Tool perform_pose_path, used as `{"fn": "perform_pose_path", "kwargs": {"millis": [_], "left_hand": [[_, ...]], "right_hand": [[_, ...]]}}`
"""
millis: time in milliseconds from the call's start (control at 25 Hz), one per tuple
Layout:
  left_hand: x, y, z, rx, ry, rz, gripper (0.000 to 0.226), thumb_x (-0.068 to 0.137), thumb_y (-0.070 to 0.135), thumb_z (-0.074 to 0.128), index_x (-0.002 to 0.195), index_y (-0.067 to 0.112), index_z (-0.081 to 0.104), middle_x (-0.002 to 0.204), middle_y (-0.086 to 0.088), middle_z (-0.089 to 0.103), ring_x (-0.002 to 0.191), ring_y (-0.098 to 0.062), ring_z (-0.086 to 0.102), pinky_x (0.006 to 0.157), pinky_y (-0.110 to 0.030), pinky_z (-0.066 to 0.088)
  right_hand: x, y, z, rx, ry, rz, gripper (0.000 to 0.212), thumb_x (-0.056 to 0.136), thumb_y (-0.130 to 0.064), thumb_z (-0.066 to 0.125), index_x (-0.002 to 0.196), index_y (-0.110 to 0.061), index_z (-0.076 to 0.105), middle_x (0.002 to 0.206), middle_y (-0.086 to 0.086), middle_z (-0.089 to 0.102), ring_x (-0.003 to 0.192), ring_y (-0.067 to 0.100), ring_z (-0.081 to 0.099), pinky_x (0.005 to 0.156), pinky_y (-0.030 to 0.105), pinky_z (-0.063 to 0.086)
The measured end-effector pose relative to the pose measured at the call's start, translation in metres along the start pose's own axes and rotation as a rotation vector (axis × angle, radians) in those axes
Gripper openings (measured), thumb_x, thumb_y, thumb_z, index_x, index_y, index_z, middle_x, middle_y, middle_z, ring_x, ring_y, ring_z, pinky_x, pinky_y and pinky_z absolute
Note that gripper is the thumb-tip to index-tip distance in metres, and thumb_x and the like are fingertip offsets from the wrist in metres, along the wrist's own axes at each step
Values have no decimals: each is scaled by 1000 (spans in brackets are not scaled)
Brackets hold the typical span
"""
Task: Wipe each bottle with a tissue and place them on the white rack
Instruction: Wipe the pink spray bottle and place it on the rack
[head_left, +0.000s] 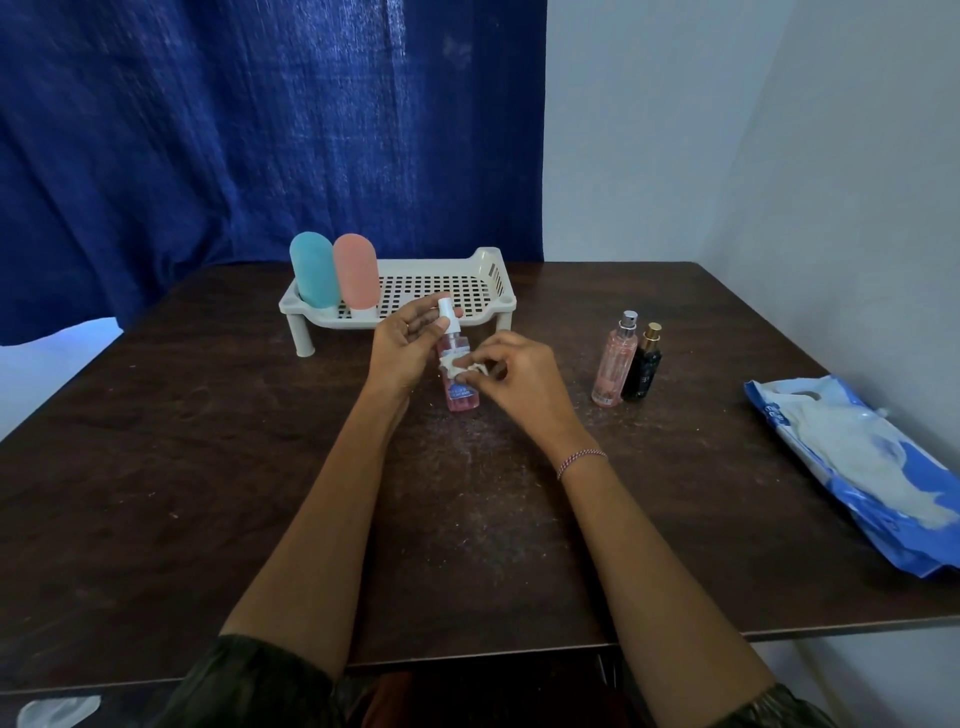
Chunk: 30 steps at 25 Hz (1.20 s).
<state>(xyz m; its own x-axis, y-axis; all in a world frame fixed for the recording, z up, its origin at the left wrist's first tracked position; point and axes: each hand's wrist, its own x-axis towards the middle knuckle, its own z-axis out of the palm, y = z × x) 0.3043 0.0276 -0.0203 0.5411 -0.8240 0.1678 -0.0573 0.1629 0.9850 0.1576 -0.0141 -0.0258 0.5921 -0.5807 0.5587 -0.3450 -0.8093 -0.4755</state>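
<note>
The fingers (415, 318) of the left hand (408, 345) are curled round the upper part of a small clear spray bottle of pink liquid (461, 399), thumb just under its white spray head. The right hand's (522, 376) fingers (500, 347) are bent narrow and pinch a crumpled white tissue (464, 370) against the middle of the bottle's body. The bottle's long axis stands nearly upright, spray head up and leaning slightly toward the far side. Its base is low over the dark brown tabletop (208, 467); whether it touches cannot be told. A red-and-white thread band (582, 460) circles the right wrist.

There are five bottles in all. Beyond the hands stands one white perforated plastic rack on legs (441, 288), and at its left end two rounded capsule-shaped bottles stand upright side by side, one light blue (313, 270), one pale pink (356, 273). To the right of the hands two slim bottles stand upright on the tabletop, touching or just beside each other: a clear pink one with a silver top (615, 366) and a black one with a gold top (644, 366). Near the right edge lies one blue-and-white plastic tissue pack (857, 462).
</note>
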Motion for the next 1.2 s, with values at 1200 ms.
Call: {"fn": "perform_pose_path", "kwargs": {"millis": [1200], "left_hand": [[4,2,-2,11,101,-131,37,84,14,69,120,6,59,116,-12,66,101,-22,67,90,-43,54]], "right_hand": [[-5,7,-2,77,-191,92,20,71,-7,77,91,-11,74,96,4,65,84,16,60,78,24,49]]}}
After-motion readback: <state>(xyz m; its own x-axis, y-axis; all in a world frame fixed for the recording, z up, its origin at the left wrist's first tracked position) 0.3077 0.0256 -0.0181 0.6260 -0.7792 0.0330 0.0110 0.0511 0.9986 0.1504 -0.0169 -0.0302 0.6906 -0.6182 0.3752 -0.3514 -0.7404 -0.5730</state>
